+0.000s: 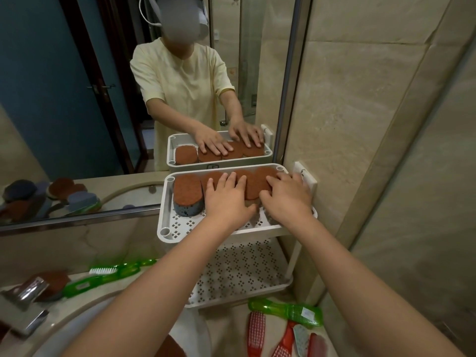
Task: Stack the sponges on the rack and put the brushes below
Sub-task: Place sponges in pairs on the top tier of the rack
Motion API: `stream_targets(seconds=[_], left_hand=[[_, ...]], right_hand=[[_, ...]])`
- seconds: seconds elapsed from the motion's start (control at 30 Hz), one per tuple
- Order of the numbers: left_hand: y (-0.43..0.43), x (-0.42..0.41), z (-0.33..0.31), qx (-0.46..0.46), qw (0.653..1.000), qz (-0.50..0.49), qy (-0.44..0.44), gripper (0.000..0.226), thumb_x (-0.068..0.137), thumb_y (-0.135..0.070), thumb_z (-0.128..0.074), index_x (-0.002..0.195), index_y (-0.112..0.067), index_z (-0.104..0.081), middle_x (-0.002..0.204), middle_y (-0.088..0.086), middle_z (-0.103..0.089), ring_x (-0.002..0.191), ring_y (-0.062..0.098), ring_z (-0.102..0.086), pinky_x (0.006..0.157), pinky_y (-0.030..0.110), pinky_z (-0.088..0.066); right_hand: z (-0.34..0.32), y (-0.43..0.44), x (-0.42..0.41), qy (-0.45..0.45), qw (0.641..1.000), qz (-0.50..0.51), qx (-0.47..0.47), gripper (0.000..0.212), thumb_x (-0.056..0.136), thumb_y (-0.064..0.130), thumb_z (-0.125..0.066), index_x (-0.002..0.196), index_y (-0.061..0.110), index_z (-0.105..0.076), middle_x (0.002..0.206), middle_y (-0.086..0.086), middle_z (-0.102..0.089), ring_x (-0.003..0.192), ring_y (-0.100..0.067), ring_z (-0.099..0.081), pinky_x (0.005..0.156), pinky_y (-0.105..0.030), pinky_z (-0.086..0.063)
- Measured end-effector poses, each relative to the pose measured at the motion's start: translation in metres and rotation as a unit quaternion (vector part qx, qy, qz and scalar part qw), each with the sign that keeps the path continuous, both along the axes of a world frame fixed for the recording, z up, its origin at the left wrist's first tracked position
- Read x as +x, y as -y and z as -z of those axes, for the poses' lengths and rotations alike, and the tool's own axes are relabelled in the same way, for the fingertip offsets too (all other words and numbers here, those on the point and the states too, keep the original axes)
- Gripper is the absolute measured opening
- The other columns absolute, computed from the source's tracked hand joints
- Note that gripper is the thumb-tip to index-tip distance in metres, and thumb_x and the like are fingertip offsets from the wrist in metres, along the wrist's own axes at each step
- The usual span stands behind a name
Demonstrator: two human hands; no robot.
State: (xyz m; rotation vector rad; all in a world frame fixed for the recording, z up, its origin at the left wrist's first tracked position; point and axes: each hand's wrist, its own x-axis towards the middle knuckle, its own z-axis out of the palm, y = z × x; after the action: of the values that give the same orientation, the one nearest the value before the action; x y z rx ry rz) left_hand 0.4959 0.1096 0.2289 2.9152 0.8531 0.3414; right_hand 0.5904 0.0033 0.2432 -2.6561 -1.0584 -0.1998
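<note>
In the head view, the oval sponges (186, 189), brown on top and blue-grey below, sit in a row on the top shelf of the white plastic rack (164, 222). The left hand (229, 199) and right hand (286, 199) lie flat on them, each grip open and holding nothing. The sponges look light and squashy, so pinch their sides. The green plastic brushes (110, 275) lie on the counter (229, 325).

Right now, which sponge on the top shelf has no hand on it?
The brown-topped blue oval sponge at the left end, top shelf of the white plastic rack. The left hand and right hand press the other sponges beside it.
</note>
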Motion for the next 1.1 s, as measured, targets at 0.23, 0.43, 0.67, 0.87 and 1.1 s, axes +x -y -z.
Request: stream_targets(seconds=[0.23,0.43,0.67,0.87,1.1], left_hand=[[0.002,-0.004,-0.004,-0.03,0.997,0.021,0.065,0.072,0.077,-0.044,-0.062,0.143,-0.026,-0.039,0.151,0.0,-0.036,0.144,0.02,-0.023,0.12,0.048,-0.009],[0.002,-0.007,-0.006,-0.059,0.994,0.041,0.078,0.067,0.077,-0.039,-0.063,0.139,-0.027,-0.044,0.145,-0.003,-0.041,0.141,0.018,-0.029,0.12,0.049,-0.006],[0.009,-0.025,-0.015,-0.071,0.99,0.048,0.115,0.064,0.077,-0.043,-0.06,0.138,-0.028,-0.047,0.141,-0.005,-0.046,0.131,0.019,-0.04,0.115,0.044,-0.027],[0.01,-0.067,-0.019,-0.099,0.968,0.027,0.231,0.036,0.087,-0.033,-0.057,0.123,-0.034,-0.058,0.125,-0.017,-0.054,0.105,0.002,-0.055,0.087,0.034,-0.051],[0.021,-0.124,-0.004,-0.108,0.908,-0.01,0.405,0.029,0.087,-0.014,-0.054,0.109,-0.03,-0.063,0.108,-0.022,-0.055,0.103,-0.007,-0.053,0.084,0.01,-0.043]], right_hand=[[0.0,0.003,-0.001,0.021,0.998,0.002,0.055,0.043,0.081,0.022,-0.055,0.123,0.023,-0.058,0.125,-0.006,-0.047,0.118,-0.026,-0.039,0.096,-0.038,-0.037],[0.0,0.002,0.001,-0.027,0.997,-0.018,0.075,0.035,0.078,0.013,-0.055,0.11,0.023,-0.062,0.119,-0.003,-0.053,0.11,-0.023,-0.047,0.08,-0.036,-0.048],[0.002,0.007,0.0,0.021,0.98,-0.066,0.185,0.032,0.078,0.027,-0.054,0.109,0.026,-0.064,0.108,0.005,-0.058,0.105,-0.015,-0.051,0.072,-0.031,-0.045],[-0.005,0.009,-0.021,-0.004,0.931,-0.159,0.327,0.023,0.079,0.017,-0.055,0.095,0.027,-0.069,0.088,0.018,-0.057,0.093,-0.011,-0.056,0.073,-0.029,-0.046],[0.009,0.001,-0.091,-0.046,0.857,-0.311,0.409,0.019,0.083,0.013,-0.052,0.091,0.019,-0.069,0.082,0.014,-0.061,0.078,-0.004,-0.055,0.066,-0.022,-0.046]])
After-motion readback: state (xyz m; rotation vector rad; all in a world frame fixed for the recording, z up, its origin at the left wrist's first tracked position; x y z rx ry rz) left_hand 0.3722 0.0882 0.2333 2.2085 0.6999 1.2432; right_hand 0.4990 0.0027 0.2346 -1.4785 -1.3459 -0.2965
